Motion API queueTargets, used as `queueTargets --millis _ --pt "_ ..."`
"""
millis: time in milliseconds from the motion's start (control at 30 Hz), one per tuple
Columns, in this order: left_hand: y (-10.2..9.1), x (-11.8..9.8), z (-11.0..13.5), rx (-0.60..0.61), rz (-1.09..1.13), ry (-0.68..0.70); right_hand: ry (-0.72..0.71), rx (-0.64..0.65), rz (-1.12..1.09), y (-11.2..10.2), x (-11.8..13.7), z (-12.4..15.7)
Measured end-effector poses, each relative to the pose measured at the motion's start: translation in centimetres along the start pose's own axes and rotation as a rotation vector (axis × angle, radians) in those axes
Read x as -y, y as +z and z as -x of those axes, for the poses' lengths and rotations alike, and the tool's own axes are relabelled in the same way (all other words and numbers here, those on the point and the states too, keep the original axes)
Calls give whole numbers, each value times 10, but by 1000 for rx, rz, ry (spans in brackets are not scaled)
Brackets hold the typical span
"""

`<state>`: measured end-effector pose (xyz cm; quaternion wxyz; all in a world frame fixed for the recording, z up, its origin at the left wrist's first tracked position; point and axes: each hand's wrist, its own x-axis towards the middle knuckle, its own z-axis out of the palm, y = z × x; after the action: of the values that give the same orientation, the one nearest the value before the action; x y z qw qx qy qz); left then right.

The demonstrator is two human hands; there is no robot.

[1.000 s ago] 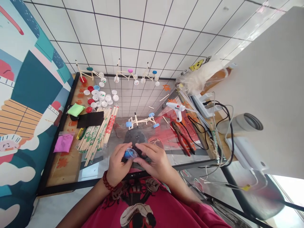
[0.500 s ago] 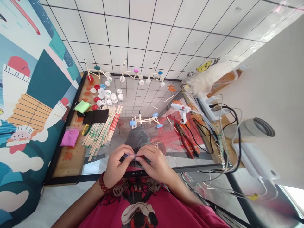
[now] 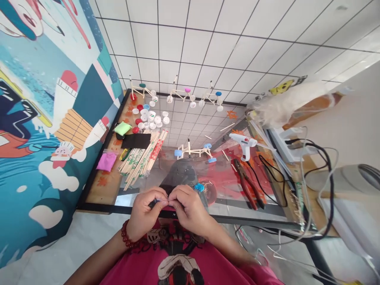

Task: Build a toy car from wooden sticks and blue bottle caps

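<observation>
My left hand (image 3: 147, 211) and my right hand (image 3: 187, 208) meet fingertip to fingertip at the near edge of the glass-topped table (image 3: 225, 217). Both are closed in a pinch on a small blue piece (image 3: 158, 201), mostly hidden by the fingers. A blue bottle cap (image 3: 198, 186) lies on the glass just beyond my right hand. Further back stands a small stick model with blue cap wheels (image 3: 194, 151). A red bead bracelet (image 3: 127, 240) circles my left wrist.
A bundle of chopsticks (image 3: 144, 157), a black sheet (image 3: 135, 141), green (image 3: 122, 128) and pink (image 3: 106, 161) clay lie left. Loose bottle caps (image 3: 150, 118) and three stick models (image 3: 181, 95) sit at the back. A glue gun (image 3: 244, 143), red pliers (image 3: 249, 188) and cables (image 3: 311, 158) lie right.
The view has swung left and the table sits further right. My hands stayed together, tightening from cupping a blue cap in clear wrap to a fingertip pinch. A blue cap now shows beyond my right hand.
</observation>
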<state>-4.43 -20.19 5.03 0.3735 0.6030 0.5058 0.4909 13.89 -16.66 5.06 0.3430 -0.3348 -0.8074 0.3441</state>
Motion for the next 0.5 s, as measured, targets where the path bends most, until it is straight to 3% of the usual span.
queueTargets --millis 167,267,367,500 --pt "-34 -6 20 19 -140 -122 -125 -55 -21 29 3 -9" --pt "-65 -4 34 -29 -279 -196 -197 -58 -12 30 5 -12" --pt "-103 6 37 -285 -539 -262 -184 -145 84 2 -1 -11" --pt "-159 38 24 -346 -872 -243 -25 -352 164 -67 -36 -13"
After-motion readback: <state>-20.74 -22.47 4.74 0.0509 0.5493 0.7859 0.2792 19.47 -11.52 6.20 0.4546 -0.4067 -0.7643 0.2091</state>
